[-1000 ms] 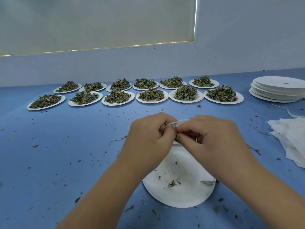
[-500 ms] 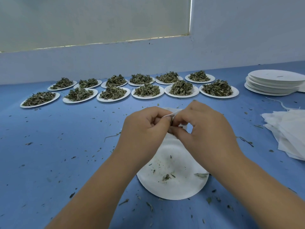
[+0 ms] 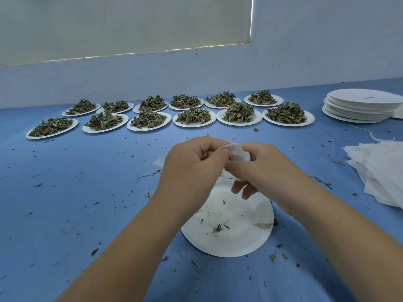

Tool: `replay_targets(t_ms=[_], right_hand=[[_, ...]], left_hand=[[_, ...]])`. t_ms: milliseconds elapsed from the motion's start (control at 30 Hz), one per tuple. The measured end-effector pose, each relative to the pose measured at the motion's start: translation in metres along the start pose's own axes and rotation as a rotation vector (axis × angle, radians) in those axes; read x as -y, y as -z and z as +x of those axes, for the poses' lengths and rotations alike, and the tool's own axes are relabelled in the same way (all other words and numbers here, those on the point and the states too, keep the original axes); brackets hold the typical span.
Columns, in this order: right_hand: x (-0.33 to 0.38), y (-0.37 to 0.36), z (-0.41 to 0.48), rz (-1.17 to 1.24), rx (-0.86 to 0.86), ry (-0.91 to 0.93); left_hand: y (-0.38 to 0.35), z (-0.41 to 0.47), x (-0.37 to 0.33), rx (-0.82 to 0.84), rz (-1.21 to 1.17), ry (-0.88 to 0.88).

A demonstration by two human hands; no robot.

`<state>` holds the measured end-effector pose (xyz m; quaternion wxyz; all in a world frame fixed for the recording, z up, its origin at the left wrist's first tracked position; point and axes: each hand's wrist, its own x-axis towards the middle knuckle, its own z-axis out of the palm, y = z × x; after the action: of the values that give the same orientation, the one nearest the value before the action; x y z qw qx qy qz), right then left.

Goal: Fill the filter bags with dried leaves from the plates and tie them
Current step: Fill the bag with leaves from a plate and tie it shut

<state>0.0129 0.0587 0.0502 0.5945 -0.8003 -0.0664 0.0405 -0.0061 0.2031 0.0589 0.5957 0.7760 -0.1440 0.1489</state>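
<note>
bag [image 3: 237, 151]: white and crumpled, with a small bunched top showing between the 2 hands; held in the air over the far rim of the near plate, near the middle of the tabletop's near edge.
left hand [image 3: 192, 164]: fingers curled, thumb and forefinger pinching the bag's top from the left.
right hand [image 3: 268, 168]: fingers curled round the bag from the right; 2 fingertips [image 3: 247, 193] show below the hand.
near plate [image 3: 239, 240]: 1, white, holding only a few leaf bits.
hidden: most of the bag is behind the hands, so i cannot tell whether it is filled or tied.
white corner [image 3: 158, 162]: 1, just left of the left hand; cannot tell what it is.
leaf plates [image 3: 194, 116]: 12, each heaped with dried green leaves, in 2 rows of 6 along the far edge.
stack [image 3: 359, 107]: 1, of bare white plates at the far right corner, cut off by the frame; the number of plates in it is hard to tell.
bag pile [image 3: 379, 171]: 1 heap of flat white bags at the right edge, cut off; i cannot count the bags.
string [image 3: 366, 134]: 1, thin and white, between stack and bag pile.
crumbs [image 3: 94, 251]: leaf bits scattered across the blue tabletop [image 3: 65, 192].
</note>
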Motion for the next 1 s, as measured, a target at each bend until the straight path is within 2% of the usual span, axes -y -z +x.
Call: replay_targets(t_ms=[133, 300, 533, 667, 767, 1000], right_hand=[[0.001, -0.004, 0.002, -0.081, -0.062, -0.010], [0.000, -0.003, 0.000, -0.165, -0.067, 0.036], [0.008, 0.023, -0.010, -0.278, 0.167, 0.006], [0.011, 0.043, -0.020, -0.657, 0.342, -0.005], [0.010, 0.047, -0.026, -0.799, 0.478, -0.086], [0.007, 0.035, -0.026, -0.932, 0.458, -0.054]], left_hand=[[-0.003, -0.001, 0.000, 0.024, -0.025, 0.013], [0.003, 0.003, 0.003, -0.036, -0.014, 0.054], [0.019, 0.011, 0.010, -0.217, 0.090, 0.065], [0.026, 0.014, 0.013, -0.285, 0.106, 0.021], [0.027, 0.015, 0.014, -0.301, 0.141, -0.019], [0.030, 0.015, 0.017, -0.298, 0.197, -0.066]])
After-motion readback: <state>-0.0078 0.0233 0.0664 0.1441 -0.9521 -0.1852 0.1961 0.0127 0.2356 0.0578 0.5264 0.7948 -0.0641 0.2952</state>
